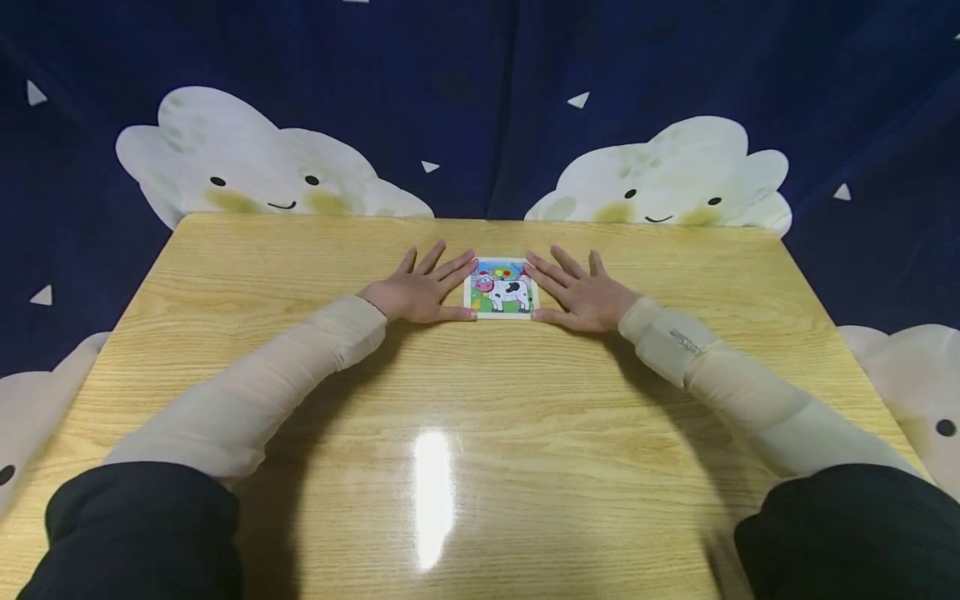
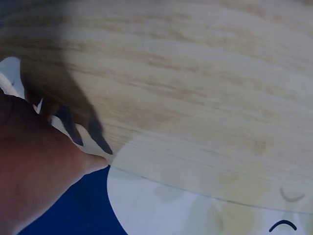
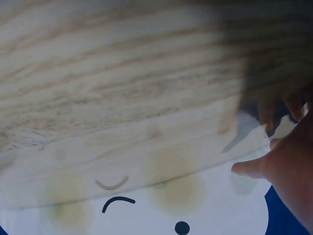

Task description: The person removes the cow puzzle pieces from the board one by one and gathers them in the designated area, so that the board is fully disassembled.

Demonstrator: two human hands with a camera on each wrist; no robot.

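A small square picture puzzle [image 1: 501, 293] with a light border lies flat toward the far edge of the table. It shows a black-and-white cow on green under a blue sky. My left hand [image 1: 422, 290] is spread at its left side, with thumb and fingertips touching that edge. At the opposite side my right hand [image 1: 585, 293] lies with its fingers splayed, their tips on the right edge. In the left wrist view only part of the left hand [image 2: 44, 161] shows, and the right wrist view shows part of the right hand [image 3: 288, 164]; the puzzle is barely visible in either.
The glossy wooden table [image 1: 510, 400] reflects a bright light [image 1: 432, 500] near its front. Behind it hangs a dark blue curtain [image 1: 480, 100] with white clouds and small triangles. Pale wrappings cover both forearms, below dark sleeves [image 1: 142, 533].
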